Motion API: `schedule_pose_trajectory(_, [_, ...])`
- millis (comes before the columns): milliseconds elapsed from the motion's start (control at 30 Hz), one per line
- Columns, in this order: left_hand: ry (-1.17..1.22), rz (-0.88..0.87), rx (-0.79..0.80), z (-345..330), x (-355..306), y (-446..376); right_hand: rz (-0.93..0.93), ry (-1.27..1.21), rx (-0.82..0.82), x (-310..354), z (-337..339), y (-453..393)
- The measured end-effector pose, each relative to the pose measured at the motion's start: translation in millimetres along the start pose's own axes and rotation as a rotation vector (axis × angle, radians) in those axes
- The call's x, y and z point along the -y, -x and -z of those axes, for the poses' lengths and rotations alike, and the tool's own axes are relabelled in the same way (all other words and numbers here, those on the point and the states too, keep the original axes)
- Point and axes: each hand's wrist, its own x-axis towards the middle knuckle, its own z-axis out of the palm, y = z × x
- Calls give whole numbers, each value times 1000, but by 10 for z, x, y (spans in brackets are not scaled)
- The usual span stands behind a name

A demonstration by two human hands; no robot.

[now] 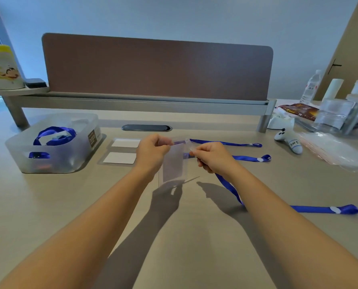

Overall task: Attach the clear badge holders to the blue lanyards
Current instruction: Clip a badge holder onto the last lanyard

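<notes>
Holder (173, 163) hangs btwn left hand (152, 152) & right hand (210, 156), both pinching its top.

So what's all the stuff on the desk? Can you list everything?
badge holder: 1, clear, held up between both hands
lanyards: 3, blue, on the desk right of the hands, one far, one middle, one near and rising to the right hand
bin: 1, clear, left, with more blue lanyards inside
cards: 2, white, beside the bin
partition: 1, brown, at the back
controller toy: 1, white, right
bottle: 1, clear, far right
plastic bags: a pile, clear, right
cup: 1, yellow and white, far left shelf
left hand: grip on the holder's top
right hand: grip on the lanyard end at the holder
</notes>
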Motion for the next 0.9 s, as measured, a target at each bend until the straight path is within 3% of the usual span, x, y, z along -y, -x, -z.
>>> schedule_pose_trajectory(167, [40,-28,5,137,2,37,-49,-97,60,191,-141,13])
schedule_pose_trajectory(467, [-164,-249,-65,418,63,75,-2,-225,124,391,-349,-29])
schedule_pose_trajectory(700, [-12,-148,11,622,91,47,50,-287,184,477,-539,-57])
schedule_pose_trajectory(800, [-142,-273,-21,689,128,33,27,-356,212,515,-593,-67])
schedule_pose_trajectory(900, [-427,-521,-79,764,180,38,-25,-429,231,552,-640,-75])
